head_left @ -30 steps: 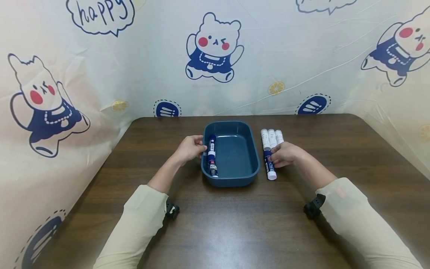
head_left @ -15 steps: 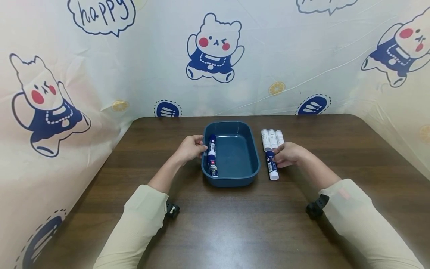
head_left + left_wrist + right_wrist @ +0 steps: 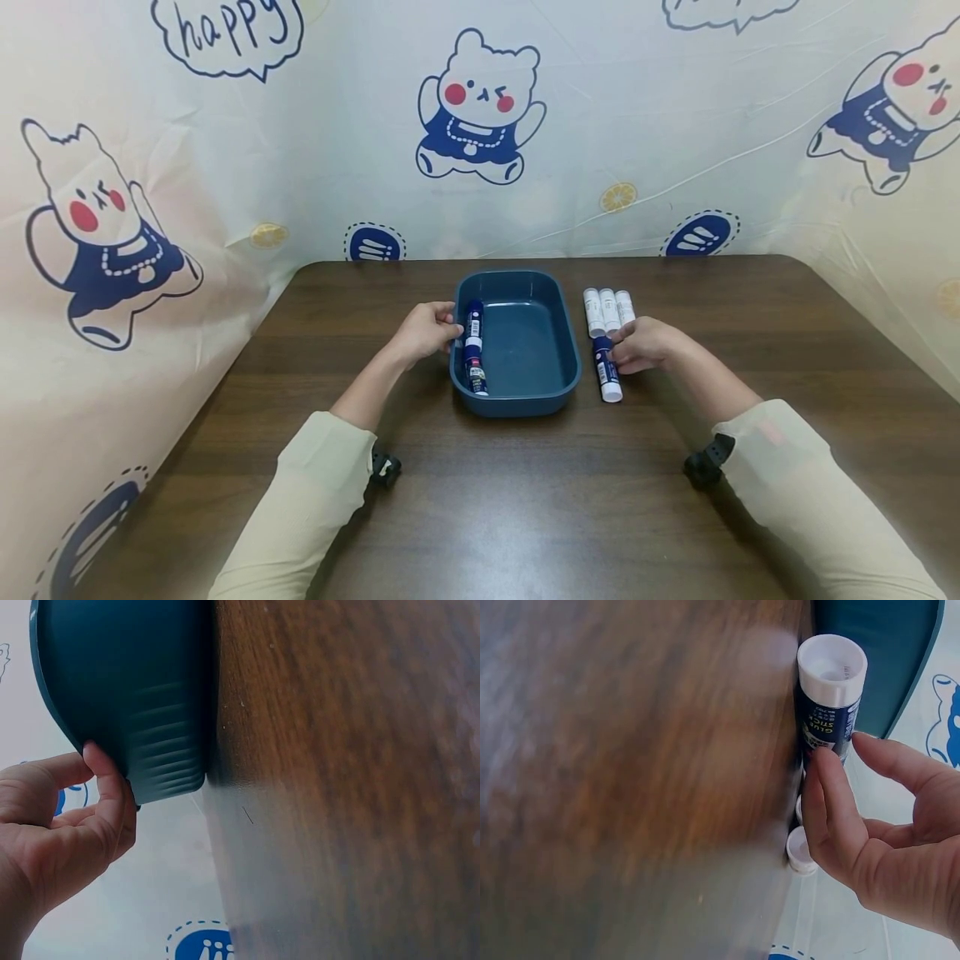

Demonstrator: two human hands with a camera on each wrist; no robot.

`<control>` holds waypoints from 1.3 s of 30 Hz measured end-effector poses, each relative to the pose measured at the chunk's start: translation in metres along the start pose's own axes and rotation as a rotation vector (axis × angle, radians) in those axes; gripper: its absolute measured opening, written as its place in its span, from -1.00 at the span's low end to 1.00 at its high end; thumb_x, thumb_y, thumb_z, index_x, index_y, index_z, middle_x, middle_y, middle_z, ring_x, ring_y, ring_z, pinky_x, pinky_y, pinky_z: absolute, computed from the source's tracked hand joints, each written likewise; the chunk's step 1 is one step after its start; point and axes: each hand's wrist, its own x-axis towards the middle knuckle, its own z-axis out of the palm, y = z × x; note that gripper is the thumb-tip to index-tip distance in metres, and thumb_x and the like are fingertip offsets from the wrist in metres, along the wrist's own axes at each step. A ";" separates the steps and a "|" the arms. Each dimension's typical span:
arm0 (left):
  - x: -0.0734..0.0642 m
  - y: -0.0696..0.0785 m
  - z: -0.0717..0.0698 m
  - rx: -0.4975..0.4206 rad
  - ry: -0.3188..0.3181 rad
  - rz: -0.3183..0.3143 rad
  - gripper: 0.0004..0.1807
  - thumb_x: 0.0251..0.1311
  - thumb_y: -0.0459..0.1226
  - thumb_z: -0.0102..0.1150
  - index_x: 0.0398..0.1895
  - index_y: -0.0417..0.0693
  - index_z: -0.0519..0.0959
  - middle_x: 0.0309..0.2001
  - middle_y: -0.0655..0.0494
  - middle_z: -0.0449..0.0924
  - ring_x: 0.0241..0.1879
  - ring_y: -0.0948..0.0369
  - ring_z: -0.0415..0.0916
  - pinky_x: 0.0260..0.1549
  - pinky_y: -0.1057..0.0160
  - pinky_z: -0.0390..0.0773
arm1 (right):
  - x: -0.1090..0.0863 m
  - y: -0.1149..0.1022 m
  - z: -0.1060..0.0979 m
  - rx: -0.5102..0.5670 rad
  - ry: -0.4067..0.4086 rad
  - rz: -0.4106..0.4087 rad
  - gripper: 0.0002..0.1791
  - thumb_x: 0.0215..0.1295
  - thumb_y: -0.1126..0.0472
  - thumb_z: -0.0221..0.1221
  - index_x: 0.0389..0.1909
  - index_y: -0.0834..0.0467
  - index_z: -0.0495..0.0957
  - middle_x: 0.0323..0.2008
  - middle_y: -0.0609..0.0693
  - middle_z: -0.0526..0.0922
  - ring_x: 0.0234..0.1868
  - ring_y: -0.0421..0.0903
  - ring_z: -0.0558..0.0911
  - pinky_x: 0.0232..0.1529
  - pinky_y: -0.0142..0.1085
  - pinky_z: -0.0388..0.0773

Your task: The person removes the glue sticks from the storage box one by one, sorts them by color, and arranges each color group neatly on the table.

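My left hand (image 3: 426, 335) pinches the left rim of a blue-green plastic bin (image 3: 525, 406), thumb and fingertips at the edge in the left wrist view. Inside, along the left wall, two dark blue glue sticks (image 3: 475, 350) lie end to end. To the right of the bin, my right hand (image 3: 643, 345) holds a navy glue stick (image 3: 829, 712) between thumb and fingers. Its white end points toward me in the head view, and it lies low at the table. Several white sticks (image 3: 600, 312) lie side by side just beyond it, partly hidden by the hand.
The bin stands on a dark brown wooden table (image 3: 480, 500). A pale curtain (image 3: 337, 125) printed with cartoon bears hangs behind the table and along its sides. Black wrist straps (image 3: 708, 461) sit below the sleeves.
My right hand and the navy glue stick have shifted slightly to the right since a second ago, then stayed still. The left hand keeps its place on the rim.
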 end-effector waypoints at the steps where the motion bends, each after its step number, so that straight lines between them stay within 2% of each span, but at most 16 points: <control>1: 0.000 0.000 0.000 0.000 -0.001 0.001 -0.42 0.26 -0.37 0.05 0.35 -0.22 0.18 -0.20 -0.10 0.39 -0.23 0.07 0.46 -0.32 0.28 0.58 | 0.000 0.000 0.000 -0.002 0.001 0.002 -0.35 0.15 0.45 0.11 0.23 0.53 0.08 -0.09 0.29 0.37 -0.21 -0.07 0.51 -0.08 -0.23 0.53; 11: -0.001 0.001 0.000 -0.006 -0.006 0.000 -0.42 0.27 -0.37 0.04 0.35 -0.22 0.17 -0.19 -0.10 0.38 -0.21 0.07 0.45 -0.31 0.27 0.57 | 0.002 0.001 0.000 0.018 0.002 -0.004 -0.36 0.15 0.46 0.11 0.23 0.53 0.08 -0.10 0.29 0.38 -0.24 -0.08 0.52 -0.09 -0.22 0.53; 23: -0.001 0.001 0.000 -0.008 -0.006 0.002 -0.41 0.27 -0.37 0.04 0.35 -0.22 0.17 -0.20 -0.10 0.37 -0.23 0.06 0.44 -0.22 0.17 0.56 | 0.000 -0.002 -0.002 0.024 0.021 -0.005 -0.36 0.16 0.44 0.12 0.22 0.51 0.10 -0.12 0.26 0.40 -0.27 -0.08 0.54 -0.08 -0.21 0.53; 30: -0.001 0.001 0.000 -0.012 -0.005 0.001 -0.42 0.26 -0.37 0.04 0.35 -0.22 0.18 -0.20 -0.10 0.38 -0.22 0.06 0.45 -0.25 0.19 0.57 | -0.006 -0.015 -0.004 -0.002 0.035 -0.051 -0.38 0.20 0.41 0.10 0.23 0.51 0.09 -0.10 0.30 0.40 -0.22 -0.05 0.55 -0.06 -0.19 0.51; 39: 0.000 0.000 0.000 -0.008 -0.005 0.007 -0.42 0.26 -0.37 0.04 0.34 -0.23 0.18 -0.20 -0.10 0.39 -0.22 0.06 0.46 -0.29 0.24 0.58 | -0.012 -0.037 0.003 0.001 0.040 -0.103 -0.39 0.24 0.39 0.08 0.26 0.45 0.09 0.00 0.36 0.33 -0.02 0.14 0.49 0.02 -0.14 0.46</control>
